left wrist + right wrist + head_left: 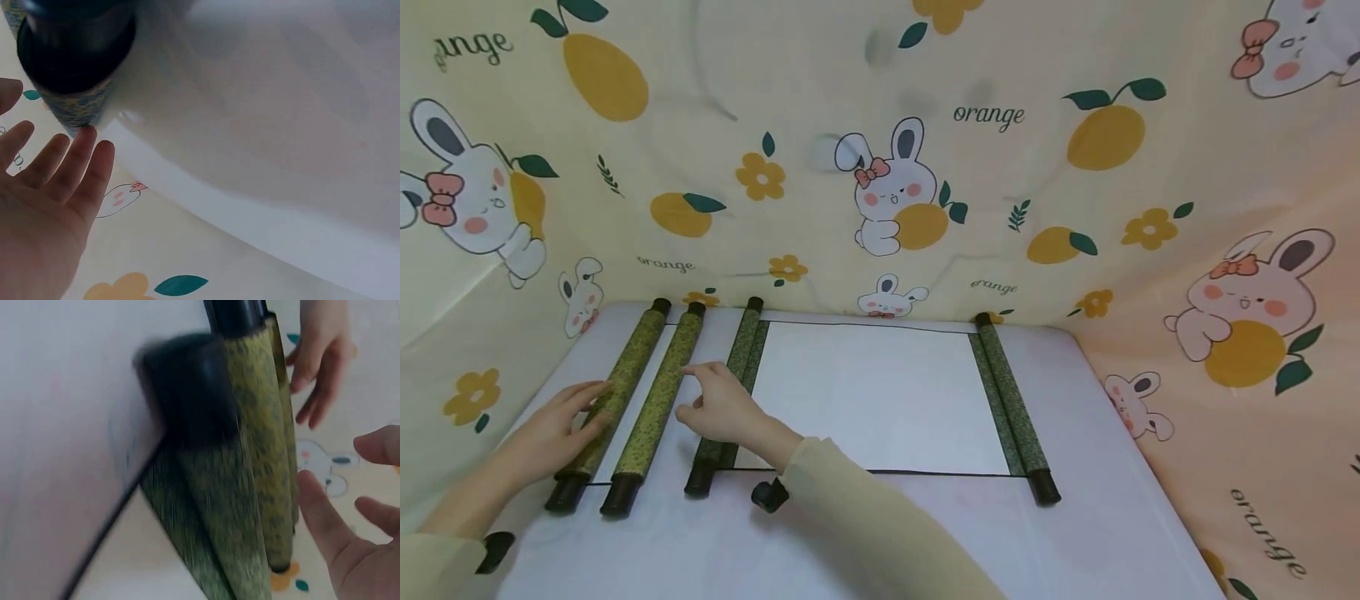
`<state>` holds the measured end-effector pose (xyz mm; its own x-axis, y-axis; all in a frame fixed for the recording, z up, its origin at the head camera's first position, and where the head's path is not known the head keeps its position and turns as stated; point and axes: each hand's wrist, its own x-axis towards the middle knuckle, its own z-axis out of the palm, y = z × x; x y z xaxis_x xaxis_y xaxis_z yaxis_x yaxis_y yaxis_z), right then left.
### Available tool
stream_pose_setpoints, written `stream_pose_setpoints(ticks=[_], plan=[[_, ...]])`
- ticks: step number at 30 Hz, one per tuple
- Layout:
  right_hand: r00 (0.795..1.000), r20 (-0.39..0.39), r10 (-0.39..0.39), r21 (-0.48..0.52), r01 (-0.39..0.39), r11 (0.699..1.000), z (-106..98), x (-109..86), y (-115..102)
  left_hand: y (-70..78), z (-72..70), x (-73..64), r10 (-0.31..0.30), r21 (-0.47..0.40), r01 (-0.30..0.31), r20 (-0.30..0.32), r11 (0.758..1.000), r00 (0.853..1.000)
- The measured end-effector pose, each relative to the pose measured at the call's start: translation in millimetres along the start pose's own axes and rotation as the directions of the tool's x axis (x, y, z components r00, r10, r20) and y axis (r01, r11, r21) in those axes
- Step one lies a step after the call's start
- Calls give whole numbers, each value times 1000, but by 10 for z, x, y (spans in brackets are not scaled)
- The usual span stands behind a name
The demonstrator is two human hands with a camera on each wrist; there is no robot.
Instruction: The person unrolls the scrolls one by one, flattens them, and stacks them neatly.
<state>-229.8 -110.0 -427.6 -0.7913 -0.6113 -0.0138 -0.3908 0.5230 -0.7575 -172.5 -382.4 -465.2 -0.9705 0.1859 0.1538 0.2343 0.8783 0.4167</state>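
A partly rolled scroll with two yellow-green patterned rolls lies at the left in the head view. My left hand [553, 429] rests its fingers on the outer roll [632, 354]; in the left wrist view those fingers look loosely spread beside a black end cap [75, 56]. Beside the inner roll [658, 392] is my right hand [722, 404], forefinger reaching to its edge; I cannot tell whether it touches. It grips nothing. Under and beside this hand lies a second, unrolled scroll with white paper [880, 400] and dark green rolls [1011, 400].
All of this lies on a white tabletop [1112, 517]. A cream cloth [820, 83] printed with rabbits and oranges hangs behind and at both sides. A black device [770, 495] shows at the right wrist, another [495, 552] at the left.
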Motion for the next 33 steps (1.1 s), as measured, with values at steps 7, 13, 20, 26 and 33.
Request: stream_pose_setpoints(ticks=[7,13,20,26,33], plan=[[993,3,116,-35,-116,993,254,97,-90,-55,17,36,-33,16,32,51,999,998],[992,18,126,-126,-123,984,403,140,-129,-103,11,42,-67,-12,68,85,998,994],[992,49,116,-125,-109,986,533,155,-120,-129,27,33,-126,-76,138,151,988,981],[993,47,112,-133,-104,986,600,207,-129,-125,55,47,-119,-90,131,128,987,985],[990,63,124,-201,-109,973,695,261,-139,-80,109,36,-140,-165,156,104,974,985]])
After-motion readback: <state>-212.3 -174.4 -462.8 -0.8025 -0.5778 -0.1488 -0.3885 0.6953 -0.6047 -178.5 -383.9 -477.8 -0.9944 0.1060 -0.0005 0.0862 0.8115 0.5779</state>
